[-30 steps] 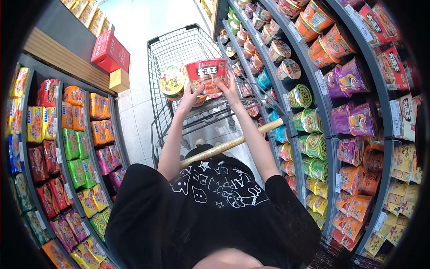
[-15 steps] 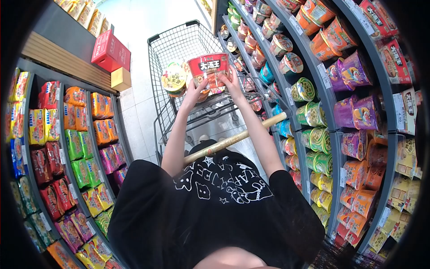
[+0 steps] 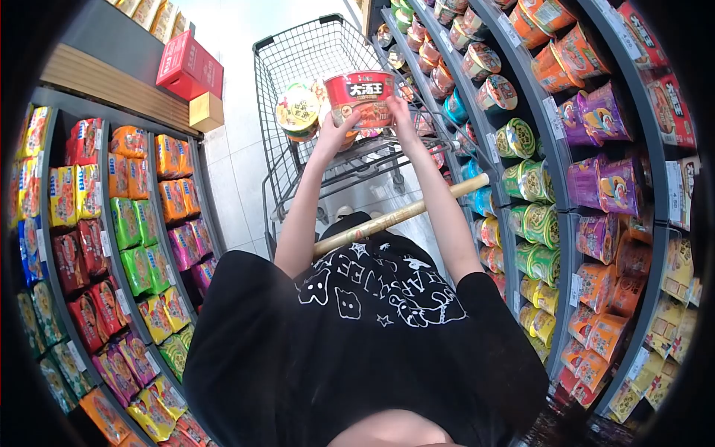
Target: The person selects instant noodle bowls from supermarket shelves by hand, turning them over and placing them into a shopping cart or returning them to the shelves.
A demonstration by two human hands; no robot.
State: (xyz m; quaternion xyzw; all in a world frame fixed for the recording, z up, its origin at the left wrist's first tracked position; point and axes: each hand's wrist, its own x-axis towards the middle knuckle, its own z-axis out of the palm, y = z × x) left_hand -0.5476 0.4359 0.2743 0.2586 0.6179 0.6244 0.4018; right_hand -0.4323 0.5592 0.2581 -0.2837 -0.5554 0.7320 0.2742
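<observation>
Both hands hold a red instant noodle bowl (image 3: 360, 97) over the shopping cart (image 3: 313, 41), its printed front facing me. My left hand (image 3: 335, 135) grips its lower left side, thumb across the front. On its right side, my right hand (image 3: 403, 123) is closed around the edge. Just left of the bowl, a green and yellow noodle tub (image 3: 296, 112) sits in the cart, with other tubs partly hidden behind my hands. The cart's pale handle bar (image 3: 402, 216) runs across below my forearms, close to my black shirt.
Shelves of noodle tubs and cups (image 3: 532, 179) line the right side, close to my right arm. On the left, shelves hold bagged noodles (image 3: 138, 223). A red box (image 3: 189, 65) and a small yellow box (image 3: 205, 112) stick out at the upper left over the tiled floor.
The view has shifted slightly, so the cart, hands and bowl appear a little further right. The bowl is tipped a bit differently, showing more of its top rim. Both hands keep their hold.
</observation>
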